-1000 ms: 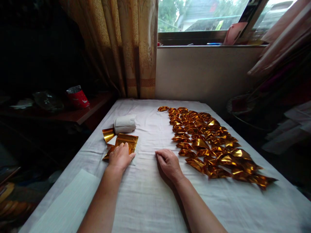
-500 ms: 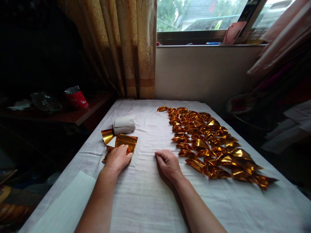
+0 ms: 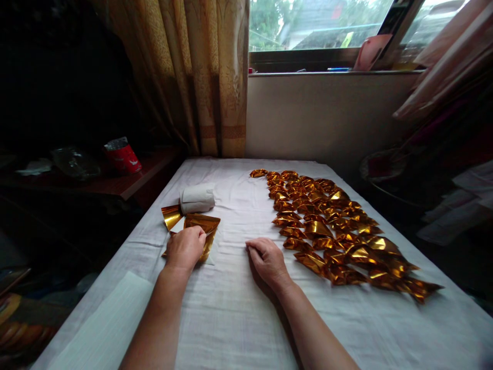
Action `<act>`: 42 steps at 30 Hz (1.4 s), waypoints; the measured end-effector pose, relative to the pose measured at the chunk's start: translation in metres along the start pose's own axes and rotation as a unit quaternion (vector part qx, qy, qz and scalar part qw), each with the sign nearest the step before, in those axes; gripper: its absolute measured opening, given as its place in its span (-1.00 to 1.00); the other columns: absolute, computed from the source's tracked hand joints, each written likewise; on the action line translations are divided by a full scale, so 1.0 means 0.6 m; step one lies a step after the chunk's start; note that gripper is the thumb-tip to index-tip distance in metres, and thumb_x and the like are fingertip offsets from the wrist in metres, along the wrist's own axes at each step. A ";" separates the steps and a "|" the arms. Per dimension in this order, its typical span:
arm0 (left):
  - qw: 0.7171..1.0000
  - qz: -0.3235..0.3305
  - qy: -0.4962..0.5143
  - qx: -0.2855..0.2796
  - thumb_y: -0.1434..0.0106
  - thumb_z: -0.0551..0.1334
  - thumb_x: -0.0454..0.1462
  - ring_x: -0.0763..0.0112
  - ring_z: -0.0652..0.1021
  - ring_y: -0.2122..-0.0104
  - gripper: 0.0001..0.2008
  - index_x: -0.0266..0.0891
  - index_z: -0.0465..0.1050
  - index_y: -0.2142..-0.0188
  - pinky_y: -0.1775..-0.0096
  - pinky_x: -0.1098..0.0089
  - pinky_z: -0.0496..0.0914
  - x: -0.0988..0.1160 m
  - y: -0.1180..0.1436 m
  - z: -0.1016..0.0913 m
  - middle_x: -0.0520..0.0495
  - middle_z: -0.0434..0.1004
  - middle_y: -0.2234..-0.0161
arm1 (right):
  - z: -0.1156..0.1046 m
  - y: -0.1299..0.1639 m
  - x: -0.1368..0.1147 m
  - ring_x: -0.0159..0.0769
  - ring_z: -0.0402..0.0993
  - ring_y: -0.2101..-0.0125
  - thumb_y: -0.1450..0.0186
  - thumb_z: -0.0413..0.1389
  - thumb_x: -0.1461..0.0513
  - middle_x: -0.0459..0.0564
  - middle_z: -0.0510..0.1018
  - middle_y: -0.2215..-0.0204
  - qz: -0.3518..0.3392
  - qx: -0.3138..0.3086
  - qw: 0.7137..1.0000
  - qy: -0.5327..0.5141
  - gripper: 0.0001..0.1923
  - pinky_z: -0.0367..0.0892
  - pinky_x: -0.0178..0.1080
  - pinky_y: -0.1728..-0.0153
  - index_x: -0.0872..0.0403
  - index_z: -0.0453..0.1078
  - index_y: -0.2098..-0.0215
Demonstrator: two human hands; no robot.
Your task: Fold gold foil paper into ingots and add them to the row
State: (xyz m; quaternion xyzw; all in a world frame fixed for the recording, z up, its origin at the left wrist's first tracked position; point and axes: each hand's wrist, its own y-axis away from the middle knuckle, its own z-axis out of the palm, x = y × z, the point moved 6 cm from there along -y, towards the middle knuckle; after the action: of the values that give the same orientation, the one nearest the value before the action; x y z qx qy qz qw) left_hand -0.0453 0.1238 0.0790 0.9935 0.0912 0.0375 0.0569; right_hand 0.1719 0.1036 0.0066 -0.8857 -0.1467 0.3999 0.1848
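Observation:
My left hand [image 3: 186,248] is closed over a small stack of shiny gold foil paper [image 3: 202,222] at the left of the bed-like white surface. Thumb and fingers pinch the top sheet, whose right side lifts slightly. Another curled gold foil piece [image 3: 171,217] sticks out behind the hand, with a white patch beside it. My right hand [image 3: 267,260] rests on the white cloth with its fingers curled in, and nothing shows in it. To its right lie rows of folded gold foil ingots [image 3: 318,228], close but apart from the hand.
A white wrapped roll [image 3: 197,198] lies just beyond the foil stack. Pale sheet material [image 3: 108,318] covers the near left edge of the white cloth [image 3: 231,318]. A dark side table with a red cup [image 3: 123,155] stands at the left; a curtain [image 3: 208,77] hangs at the back.
My left hand has closed its fingers at the top foil sheet and turned slightly, and the sheet's right side has come up a little. My right hand has stayed put.

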 end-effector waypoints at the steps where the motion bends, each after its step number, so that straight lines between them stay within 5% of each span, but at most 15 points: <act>1: 1.000 0.010 0.008 0.004 -0.32 0.03 -0.20 0.11 0.60 0.16 -0.71 -0.11 0.54 0.25 0.25 0.30 0.36 0.005 0.002 -0.002 -0.13 0.65 0.19 | 0.000 0.000 0.000 -0.22 0.53 0.24 -0.30 0.03 0.30 0.00 0.64 0.30 -0.001 -0.001 1.000 0.001 -0.76 0.40 -0.18 0.16 0.00 0.55 0.26; 4: 0.998 0.059 0.037 0.010 -0.32 0.08 -0.17 0.14 0.60 0.16 -0.76 -0.11 0.53 0.24 0.24 0.31 0.36 0.022 0.007 -0.005 -0.10 0.65 0.20 | 0.000 0.002 0.002 -0.22 0.54 0.23 -0.31 0.01 0.28 0.01 0.64 0.26 0.004 0.013 1.000 0.000 -0.72 0.42 -0.18 0.15 0.01 0.53 0.12; 10: 0.981 0.170 0.091 -0.014 -0.29 0.14 -0.25 0.26 0.60 0.18 -0.81 -0.09 0.53 0.19 0.18 0.37 0.36 0.043 0.020 -0.002 -0.02 0.64 0.20 | -0.008 0.006 -0.011 -0.12 0.34 -0.11 -0.28 0.01 0.32 0.15 0.40 -0.16 -0.046 0.083 0.992 0.083 -0.44 0.32 -0.05 -0.09 0.05 0.25 -0.25; 17: 0.964 0.232 0.127 -0.009 -0.30 0.12 -0.31 0.31 0.60 0.15 -0.75 -0.07 0.57 0.18 0.08 0.39 0.39 0.050 0.028 -0.006 0.01 0.65 0.16 | -0.016 0.006 -0.033 -0.07 0.29 -0.14 -0.31 0.08 0.28 0.10 0.41 -0.14 -0.103 0.084 0.983 0.130 -0.74 0.29 0.00 -0.08 -0.05 0.52 0.08; 22: 0.948 0.218 0.157 0.170 -0.29 0.15 -0.32 0.22 0.43 -0.14 -0.64 -0.11 0.44 -0.07 -0.21 0.24 0.25 0.049 0.033 -0.056 -0.05 0.43 -0.17 | -0.028 -0.004 -0.037 -0.22 0.53 0.17 -0.34 0.03 0.23 0.04 0.63 0.19 -0.039 0.076 0.995 -0.041 -0.78 0.41 -0.15 0.07 -0.01 0.54 0.22; 24: 0.937 0.178 0.181 0.240 -0.30 0.16 -0.29 0.19 0.31 -0.25 -0.52 -0.11 0.28 -0.21 -0.26 0.20 0.19 0.042 0.038 -0.076 -0.08 0.25 -0.29 | -0.032 -0.010 -0.027 -0.26 0.56 0.33 -0.33 0.02 0.17 0.03 0.64 0.33 0.040 0.086 0.986 -0.135 -0.76 0.46 -0.23 0.25 0.02 0.54 0.26; 27: 0.927 0.161 0.201 0.272 -0.32 0.14 -0.25 0.17 0.27 -0.27 -0.48 -0.13 0.17 -0.27 -0.27 0.18 0.19 0.041 0.042 -0.085 -0.12 0.21 -0.30 | -0.029 -0.015 -0.002 -0.30 0.53 0.51 -0.26 0.05 0.05 -0.02 0.62 0.45 0.173 0.089 0.949 -0.248 -0.69 0.44 -0.29 0.46 0.08 0.53 0.30; 30: 0.927 0.219 0.209 0.222 -0.33 0.12 -0.25 0.23 0.37 -0.20 -0.52 -0.15 0.22 -0.24 -0.24 0.23 0.23 0.056 0.038 -0.065 -0.10 0.34 -0.23 | -0.021 -0.014 0.018 -0.32 0.51 0.58 -0.19 0.08 0.02 -0.03 0.61 0.49 0.240 0.069 0.925 -0.288 -0.65 0.42 -0.31 0.51 0.11 0.53 0.34; 36: 0.942 0.307 0.135 -0.033 -0.25 0.26 -0.13 0.19 0.31 -0.25 -0.43 -0.18 0.28 -0.23 -0.27 0.17 0.15 0.099 0.040 0.034 -0.17 0.29 -0.27 | -0.008 0.001 0.050 -0.25 0.53 0.57 -0.20 0.07 0.06 -0.05 0.59 0.59 0.277 0.041 0.942 -0.183 -0.55 0.41 -0.29 0.52 0.15 0.51 0.07; 42: 0.935 0.326 0.106 -0.091 -0.19 0.32 -0.11 0.10 0.28 -0.27 -0.38 -0.15 0.28 -0.22 -0.25 0.13 0.17 0.129 0.057 0.071 -0.23 0.23 -0.29 | -0.007 -0.001 0.048 -0.28 0.52 0.55 -0.24 0.05 0.10 -0.11 0.57 0.61 0.242 0.008 0.962 -0.124 -0.54 0.41 -0.30 0.46 0.10 0.46 -0.04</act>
State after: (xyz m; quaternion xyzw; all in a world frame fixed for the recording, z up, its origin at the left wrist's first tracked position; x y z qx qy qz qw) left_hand 0.0404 0.1005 0.0459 0.9497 -0.2356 0.1669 0.1215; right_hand 0.1931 0.1148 -0.0096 -0.8366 0.0537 0.5408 0.0694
